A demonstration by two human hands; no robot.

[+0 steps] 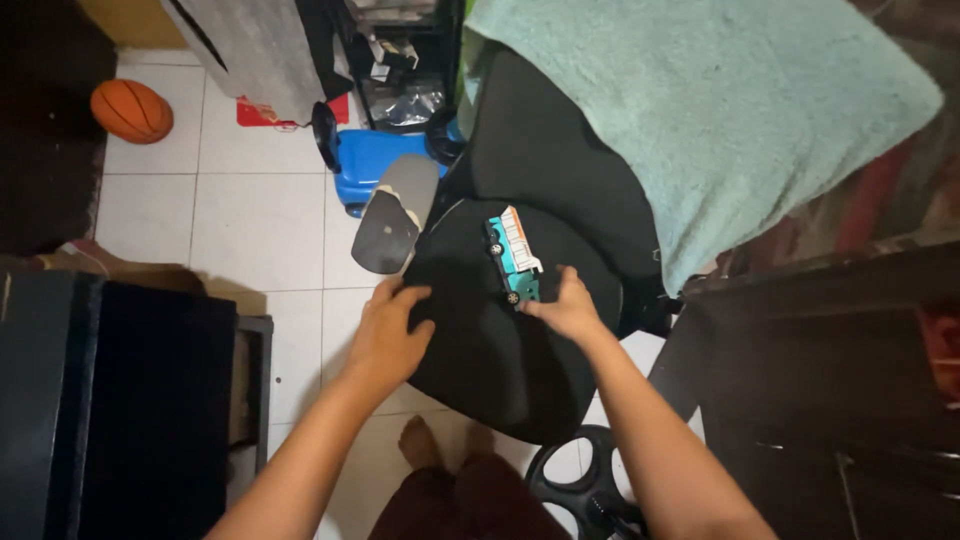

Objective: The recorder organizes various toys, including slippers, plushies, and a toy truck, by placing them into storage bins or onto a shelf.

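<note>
A toy truck, teal with a white and orange top, lies on the black seat of an office chair, near the seat's back edge and a little right of its middle. Its length runs from the backrest towards the person, with black wheels showing along its left side.

The right hand rests on the seat just at the truck's near end. Its fingers are loosely curled and reach to the truck's front corner, touching it or very nearly so; whether they actually pinch it cannot be told. The left hand lies flat on the left part of the seat, fingers spread a little and pointing towards the seat's edge, well apart from the truck and holding nothing.

Behind the seat rises the black backrest, and a pale green towel is draped over its top and right side. The chair's grey armrest juts out just beyond the left hand.

On the white tiled floor past the armrest stands a blue ride-on toy car, and an orange basketball sits in the far left corner. A dark cabinet stands to the left, dark furniture to the right. Below the seat show the person's bare foot and a black wheel.
</note>
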